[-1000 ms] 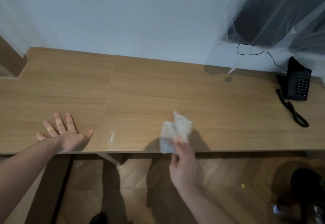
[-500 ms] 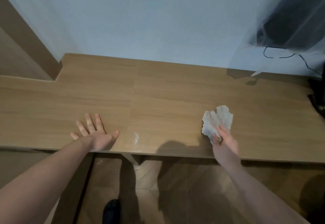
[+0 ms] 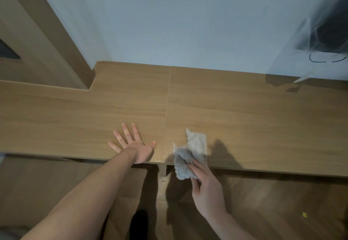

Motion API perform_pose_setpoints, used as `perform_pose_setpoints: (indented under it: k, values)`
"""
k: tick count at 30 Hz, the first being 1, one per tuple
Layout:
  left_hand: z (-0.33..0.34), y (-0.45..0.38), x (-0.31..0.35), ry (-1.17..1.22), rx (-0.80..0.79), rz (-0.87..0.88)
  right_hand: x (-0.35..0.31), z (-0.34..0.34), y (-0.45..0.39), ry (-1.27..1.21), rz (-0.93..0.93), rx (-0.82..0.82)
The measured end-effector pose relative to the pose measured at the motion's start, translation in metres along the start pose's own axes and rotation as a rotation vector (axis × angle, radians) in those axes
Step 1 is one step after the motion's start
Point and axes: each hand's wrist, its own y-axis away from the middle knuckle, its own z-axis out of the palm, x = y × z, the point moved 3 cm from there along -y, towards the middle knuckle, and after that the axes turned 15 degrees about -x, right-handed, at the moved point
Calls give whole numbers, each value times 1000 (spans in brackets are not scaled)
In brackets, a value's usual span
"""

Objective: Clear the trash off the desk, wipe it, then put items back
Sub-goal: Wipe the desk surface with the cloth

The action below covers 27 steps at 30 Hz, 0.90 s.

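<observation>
A long wooden desk runs across the view against a pale wall. My left hand lies flat on the desk near its front edge, fingers spread. My right hand holds a crumpled grey-white cloth at the front edge, just right of the seam between the two desk panels. The cloth hangs partly over the edge. A small patch of white dust shows on the desk right beside the cloth's left side.
A dark object wrapped in clear plastic hangs at the upper right, with a black cable below it. A wooden door frame stands at the left. Wood flooring lies below the desk, with my dark shoe on it.
My right hand has carried the cloth leftward along the front edge to the white dust by the seam. My left hand stays flat. The camera has turned left, dropping the phone out of view.
</observation>
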Motion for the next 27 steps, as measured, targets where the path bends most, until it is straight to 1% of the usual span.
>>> perform_pose_setpoints:
  k: [2, 5, 7, 9, 12, 15, 17, 19, 21, 22, 24, 26, 27]
  values:
    - [-1, 0, 0, 10, -7, 10, -4, -7, 8, -109, 25, 12]
    - [-2, -2, -1, 21, -12, 16, -9, -40, -3, -230, 109, 140]
    - [-2, -4, -2, 32, -9, 15, -4, -65, -26, -314, 222, 218]
    - [-1, -6, -3, 32, 3, 34, 5, -80, -51, -335, 302, 185]
    - [4, -10, -6, 9, 49, 105, 12, -70, -66, -137, 360, 67]
    - [6, -15, -16, -53, 93, 156, 4, -43, -52, -57, 428, 90]
    - [8, -16, -32, -156, 158, 220, -8, -26, -40, -22, 411, 101]
    - [9, -8, -54, -237, 230, 329, -21, -11, -27, 30, 373, 119]
    - [5, 1, -76, -257, 285, 447, -40, 3, -14, 65, 381, 131]
    - [1, 7, -85, -258, 296, 481, -51, 9, -10, 65, 402, 109]
    - [-10, 15, -99, -241, 279, 485, -72, 23, -7, 2, 444, 33]
    - [-24, 18, -111, -162, 254, 417, -89, 35, -6, -124, 414, -53]
    - [-35, 18, -117, -118, 239, 370, -97, 33, -6, -195, 389, -63]
